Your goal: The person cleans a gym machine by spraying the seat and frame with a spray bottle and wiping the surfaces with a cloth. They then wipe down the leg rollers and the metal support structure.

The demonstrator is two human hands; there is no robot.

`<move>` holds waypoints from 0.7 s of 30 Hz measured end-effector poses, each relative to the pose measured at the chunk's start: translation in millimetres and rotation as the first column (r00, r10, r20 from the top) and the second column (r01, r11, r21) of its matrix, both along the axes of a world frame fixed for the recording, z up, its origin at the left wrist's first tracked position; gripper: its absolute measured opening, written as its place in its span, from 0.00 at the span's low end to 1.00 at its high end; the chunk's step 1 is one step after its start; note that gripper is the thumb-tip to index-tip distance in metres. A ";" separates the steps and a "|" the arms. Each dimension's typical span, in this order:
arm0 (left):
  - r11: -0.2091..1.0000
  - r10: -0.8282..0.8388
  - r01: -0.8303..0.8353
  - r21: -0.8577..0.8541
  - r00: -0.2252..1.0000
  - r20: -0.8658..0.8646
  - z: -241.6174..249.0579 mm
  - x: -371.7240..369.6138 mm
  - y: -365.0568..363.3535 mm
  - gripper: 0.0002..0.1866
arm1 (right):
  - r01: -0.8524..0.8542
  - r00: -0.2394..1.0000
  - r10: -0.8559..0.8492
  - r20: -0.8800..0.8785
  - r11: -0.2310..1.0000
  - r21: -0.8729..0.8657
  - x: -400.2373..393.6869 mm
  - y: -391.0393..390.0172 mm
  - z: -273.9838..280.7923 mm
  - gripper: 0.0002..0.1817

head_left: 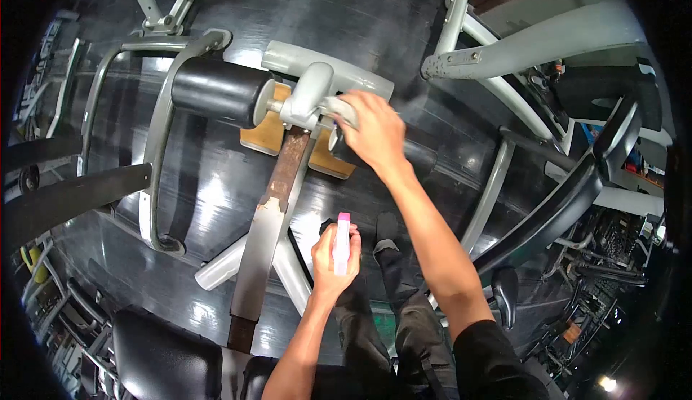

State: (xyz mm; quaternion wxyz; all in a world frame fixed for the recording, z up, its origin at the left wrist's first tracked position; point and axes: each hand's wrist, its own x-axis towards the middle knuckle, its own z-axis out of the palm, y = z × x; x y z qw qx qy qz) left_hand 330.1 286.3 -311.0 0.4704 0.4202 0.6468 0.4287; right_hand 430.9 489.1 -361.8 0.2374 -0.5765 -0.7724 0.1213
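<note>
My left hand (335,256) is wrapped round a white bottle (341,249) with a pink top, held in front of my legs. Farther up, my right hand (373,130) is closed on a pale cloth (340,110), pressed against the grey metal joint (308,97) of a gym machine. A black cylindrical roller pad (220,91) sticks out to the left of that joint. Below the joint runs a worn, rusty metal beam (263,238). Part of another dark roller lies behind my right hand and wrist.
Two wooden foot plates (265,130) sit under the joint. A black padded seat (166,357) is at the lower left, with a curved metal frame (155,148) above it. Another machine's grey arm (533,43) and black pad (548,212) stand on the right.
</note>
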 end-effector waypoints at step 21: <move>1.000 0.009 -0.009 -0.003 1.000 0.030 -2.3 -5.6 0.3 0.08 | 0.365 0.864 -0.481 -0.148 0.801 -0.474 246.7 -78.1 -37.6 0.16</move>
